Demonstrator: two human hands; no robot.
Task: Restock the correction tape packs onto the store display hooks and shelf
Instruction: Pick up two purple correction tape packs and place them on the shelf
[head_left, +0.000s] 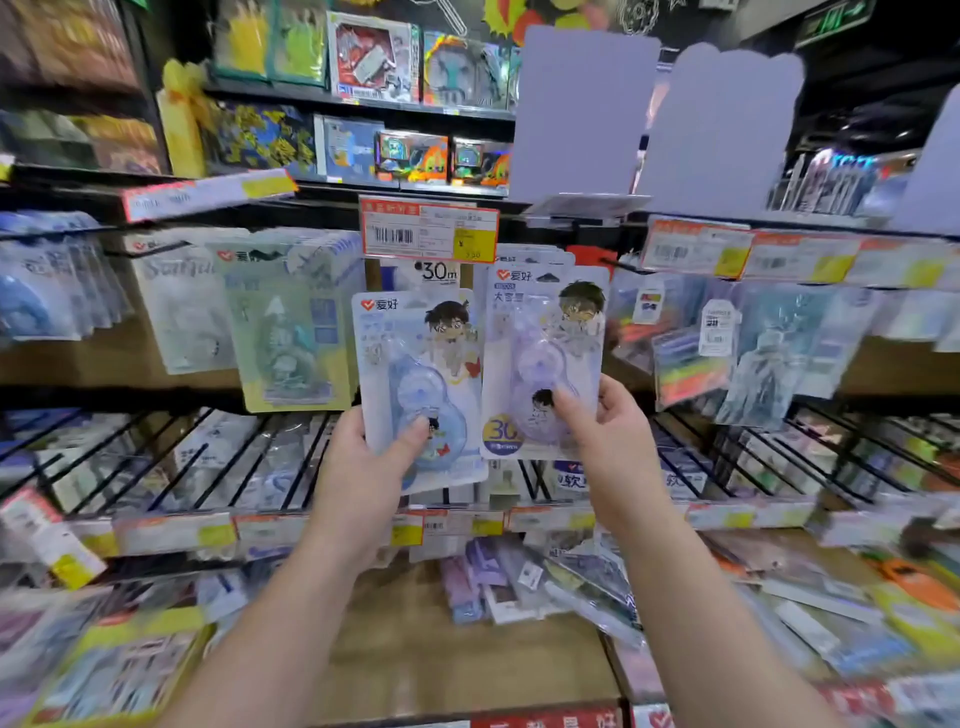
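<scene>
2 correction tape packs are up before the hanging rows: my left hand grips the blue pack by its bottom edge, and my right hand pinches the purple pack just beside it, below the price tag.

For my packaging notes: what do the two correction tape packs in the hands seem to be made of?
Blue correction tape pack, in the left hand: printed glossy card behind a clear plastic blister, judging by the glare on its bulge. Purple correction tape pack, in the right hand: apparently the same, card and transparent blister.
</scene>
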